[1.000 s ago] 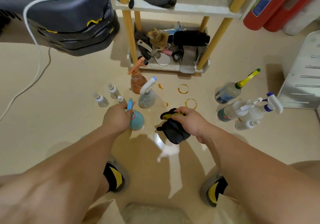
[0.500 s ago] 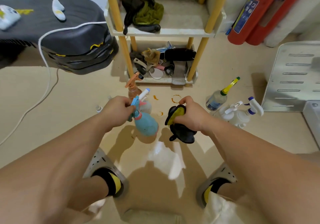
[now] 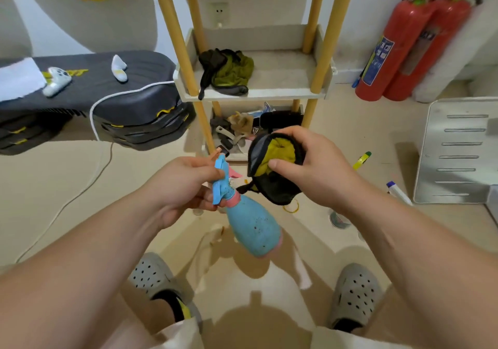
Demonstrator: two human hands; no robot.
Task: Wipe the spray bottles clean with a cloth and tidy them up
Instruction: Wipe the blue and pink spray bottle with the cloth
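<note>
While the left hand point(image 3: 186, 187) curls its fingers round the neck and trigger head of a light blue plastic spray bottle with a pink collar point(image 3: 253, 227), the bottle hangs tilted in the air above the beige floor point(image 3: 54, 176). Its base points down toward the person, over the gap between two grey perforated clogs point(image 3: 153, 276). The right hand point(image 3: 312, 170) pinches a bunched black cloth with a yellow-green lining point(image 3: 272, 184), thumb pressed on the lining and fingers wrapped over the top. The cloth sits just beside the bottle's head, and a black strap reaches the collar. Behind, a rack of yellow wooden posts and white trays point(image 3: 269, 94) carries an olive and black rag point(image 3: 231, 71) near the left front corner of one tray.
</note>
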